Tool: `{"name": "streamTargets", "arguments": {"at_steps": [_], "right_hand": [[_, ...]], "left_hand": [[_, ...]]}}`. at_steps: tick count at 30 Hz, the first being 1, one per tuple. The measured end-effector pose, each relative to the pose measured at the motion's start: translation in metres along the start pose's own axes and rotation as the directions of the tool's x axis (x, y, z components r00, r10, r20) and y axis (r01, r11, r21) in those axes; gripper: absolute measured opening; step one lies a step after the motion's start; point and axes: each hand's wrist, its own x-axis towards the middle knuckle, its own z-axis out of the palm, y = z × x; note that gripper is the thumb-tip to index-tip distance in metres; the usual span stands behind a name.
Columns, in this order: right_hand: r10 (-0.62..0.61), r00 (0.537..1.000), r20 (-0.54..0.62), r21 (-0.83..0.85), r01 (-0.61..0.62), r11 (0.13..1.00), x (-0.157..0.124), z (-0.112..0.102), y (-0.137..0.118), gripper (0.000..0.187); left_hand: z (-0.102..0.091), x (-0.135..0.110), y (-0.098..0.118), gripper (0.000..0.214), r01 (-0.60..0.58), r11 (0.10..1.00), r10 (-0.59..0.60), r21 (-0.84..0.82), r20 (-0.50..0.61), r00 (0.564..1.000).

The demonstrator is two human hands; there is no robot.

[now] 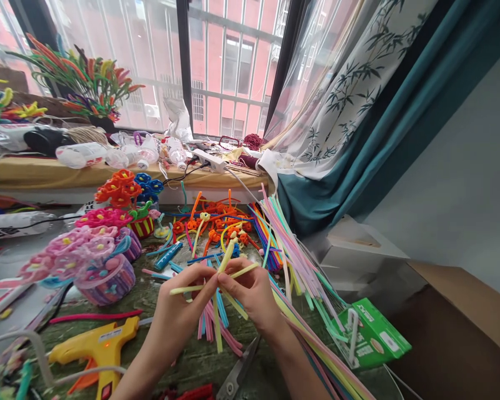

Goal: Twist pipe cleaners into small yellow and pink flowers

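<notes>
Both of my hands meet at the middle of the table, pinching a bundle of pale yellow pipe cleaners (226, 257) where they cross. My left hand (187, 294) grips the crossing from the left, thumb and forefinger together. From the right, my right hand (250, 291) pinches the same spot. Yellow ends stick out upward, to both sides and downward. Beneath the hands lie cut pink and blue pipe cleaner pieces (209, 322). Scissors (238, 373) rest on the table just below my right hand.
A yellow glue gun (98, 350) lies at the lower left. Pots of pipe cleaner flowers (106, 280) stand behind it. Long pastel pipe cleaners (294, 250) run along the right, near a green box (373, 333). Orange pieces (220, 214) and a blue tube (169, 255) lie ahead.
</notes>
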Motion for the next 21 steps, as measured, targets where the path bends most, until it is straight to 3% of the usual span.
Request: {"name": "streamTargets", "arguments": {"at_steps": [6, 13, 21], "right_hand": [[-0.084, 0.995, -0.06, -0.134, 0.075, 0.988, -0.003, -0.0001, 0.0011, 0.017], [-0.026, 0.995, -0.098, -0.125, 0.014, 0.992, -0.0061, 0.0069, -0.0053, 0.015], [-0.024, 0.993, -0.113, -0.056, 0.018, 0.998, -0.0049, 0.0079, -0.0048, 0.023]], "left_hand": [[0.0025, -0.0039, -0.0036, 0.017, -0.019, 0.998, 0.021, 0.068, -0.023, 1.0], [0.008, -0.0086, -0.0035, 0.013, -0.069, 0.989, 0.084, 0.133, -0.113, 0.99], [0.0074, -0.0075, -0.0002, 0.015, 0.085, 0.996, -0.076, 0.027, -0.252, 0.965]]}}
